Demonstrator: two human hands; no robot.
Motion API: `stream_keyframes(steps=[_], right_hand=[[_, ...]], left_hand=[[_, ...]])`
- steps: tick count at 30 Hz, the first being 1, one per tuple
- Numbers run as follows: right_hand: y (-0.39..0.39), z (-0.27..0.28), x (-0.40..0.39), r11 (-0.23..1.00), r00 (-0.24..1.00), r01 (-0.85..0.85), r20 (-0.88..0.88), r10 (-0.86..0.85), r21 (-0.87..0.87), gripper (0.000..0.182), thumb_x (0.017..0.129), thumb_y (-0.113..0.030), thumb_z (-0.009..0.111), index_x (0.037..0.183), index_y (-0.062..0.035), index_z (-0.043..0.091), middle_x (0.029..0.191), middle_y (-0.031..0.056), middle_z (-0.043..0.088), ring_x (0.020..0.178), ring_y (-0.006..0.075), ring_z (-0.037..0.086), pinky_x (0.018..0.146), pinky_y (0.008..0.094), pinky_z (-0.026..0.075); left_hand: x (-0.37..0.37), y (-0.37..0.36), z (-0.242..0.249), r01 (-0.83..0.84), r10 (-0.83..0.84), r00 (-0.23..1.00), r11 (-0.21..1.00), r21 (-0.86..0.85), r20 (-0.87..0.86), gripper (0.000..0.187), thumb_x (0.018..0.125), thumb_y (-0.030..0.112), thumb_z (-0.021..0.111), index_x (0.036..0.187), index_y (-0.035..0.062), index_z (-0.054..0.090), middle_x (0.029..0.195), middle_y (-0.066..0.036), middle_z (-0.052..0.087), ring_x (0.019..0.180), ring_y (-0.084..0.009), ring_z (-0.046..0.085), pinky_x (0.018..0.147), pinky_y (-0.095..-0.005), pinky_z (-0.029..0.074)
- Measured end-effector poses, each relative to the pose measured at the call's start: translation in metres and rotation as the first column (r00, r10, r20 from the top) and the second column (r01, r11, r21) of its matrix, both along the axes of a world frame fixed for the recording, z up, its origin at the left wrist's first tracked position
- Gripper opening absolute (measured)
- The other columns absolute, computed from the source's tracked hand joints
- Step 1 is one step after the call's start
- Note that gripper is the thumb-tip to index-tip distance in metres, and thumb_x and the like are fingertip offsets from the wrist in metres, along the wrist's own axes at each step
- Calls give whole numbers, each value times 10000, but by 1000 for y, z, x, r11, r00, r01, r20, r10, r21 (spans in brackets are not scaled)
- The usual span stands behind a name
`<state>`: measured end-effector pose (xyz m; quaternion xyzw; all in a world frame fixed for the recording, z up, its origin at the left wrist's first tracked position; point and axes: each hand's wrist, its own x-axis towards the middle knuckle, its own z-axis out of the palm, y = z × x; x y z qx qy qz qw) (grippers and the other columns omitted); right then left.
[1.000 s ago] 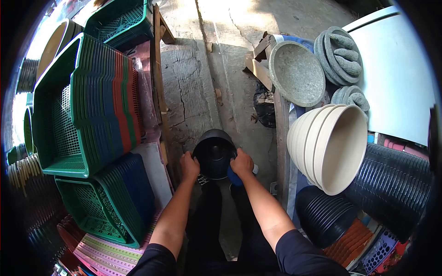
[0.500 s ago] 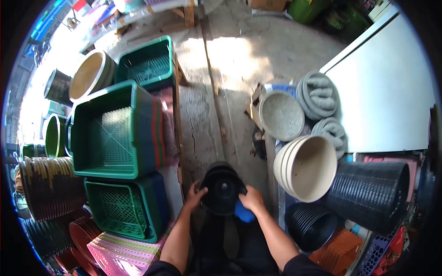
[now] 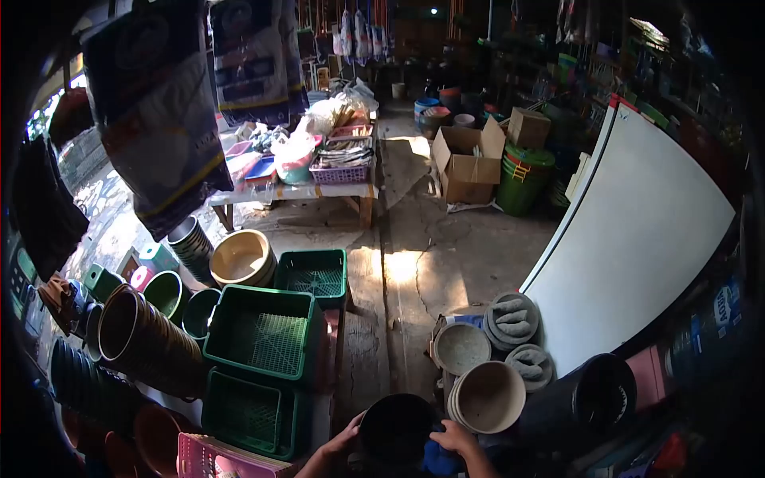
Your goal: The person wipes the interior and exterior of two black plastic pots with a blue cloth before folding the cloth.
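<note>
A round black plastic pot (image 3: 400, 429) is at the bottom middle of the view, its dark opening towards me. My left hand (image 3: 347, 435) grips its left side, with the fingers closed at the rim. On the opposite side, my right hand (image 3: 457, 437) is closed on the pot and also has a bunched blue cloth (image 3: 440, 459) under it. The pot's lower part is out of view. Close to the right hand stands a stack of cream pots (image 3: 490, 397).
Green plastic baskets (image 3: 259, 331) are stacked on the left, beside brown pots (image 3: 131, 331). To the right are a grey stone-like bowl (image 3: 462, 349), coiled grey pieces (image 3: 511, 320) and a large white panel (image 3: 637, 239). An open cardboard box (image 3: 468, 167) stands farther down the aisle.
The view has tilted upward, showing the far aisle and hanging bags. Hands and pot now sit lower in the picture, and both hands still hold the pot.
</note>
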<state>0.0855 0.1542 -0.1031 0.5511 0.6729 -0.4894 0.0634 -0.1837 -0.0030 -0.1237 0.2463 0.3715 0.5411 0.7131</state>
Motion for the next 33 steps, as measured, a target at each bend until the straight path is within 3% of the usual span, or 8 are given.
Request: stream_keyframes(steps=[12,16,20,23,26,28,31,33], right_hand=[[10,93,24,972,962,194,-221,-162,131,572,744,-317,783,1152,53,628,999,181,698,863,261,681,801,357,531],[29,91,49,835,509,417,-669,-542,-359,340,774,-106,752,1067,35,654,996,128,691,921,270,680,827,368,542],[16,130,37,736,-20,285,-772,-635,-614,398,799,27,661,1190,14,588,1129,124,650,1014,245,651,899,372,530],[-4,129,4,716,-59,468,-827,-559,-518,436,809,52,618,1238,7,558,1200,120,622,1084,238,619,952,368,495],[-13,106,-32,910,425,414,-891,-163,31,534,861,-42,611,1367,36,462,1330,136,550,1238,246,523,1064,336,374],[-25,112,-61,839,587,297,-780,218,457,630,845,-36,572,1441,16,376,1458,236,426,1389,318,376,1130,352,283],[-15,48,-81,764,644,132,-640,418,631,574,827,-92,574,1374,30,452,1409,272,461,1335,374,433,1084,393,360],[-12,33,-90,836,762,-354,-389,518,419,566,840,-169,586,1367,-1,466,1358,266,506,1284,373,483,1064,396,389]], left_hand=[[24,19,85,-221,228,966,973,65,-121,1127,736,396,774,1549,120,44,1557,-151,192,1426,-304,232,1151,-464,245],[24,22,59,-359,369,928,923,141,-53,1103,736,396,770,1544,126,70,1548,-149,208,1411,-313,261,1134,-467,281],[28,25,67,-422,453,878,885,194,-156,1119,727,424,768,1540,119,63,1533,-194,213,1401,-326,274,1126,-473,290],[39,30,81,-424,471,848,878,222,-243,1173,714,499,765,1540,111,29,1528,-227,188,1408,-335,251,1136,-481,265],[42,31,69,-375,477,744,878,298,-468,1235,694,581,755,1541,110,-10,1533,-241,137,1428,-342,197,1159,-483,201],[49,30,72,-309,438,656,899,311,-615,1288,669,629,752,1539,111,-42,1546,-247,69,1459,-350,76,1181,-481,95],[52,34,82,-274,408,819,896,349,-404,1277,667,640,742,1540,110,-25,1550,-252,70,1458,-373,54,1177,-499,93],[41,36,73,-230,404,765,899,373,-502,1272,663,655,735,1541,114,-10,1548,-249,79,1451,-383,76,1175,-500,104]])
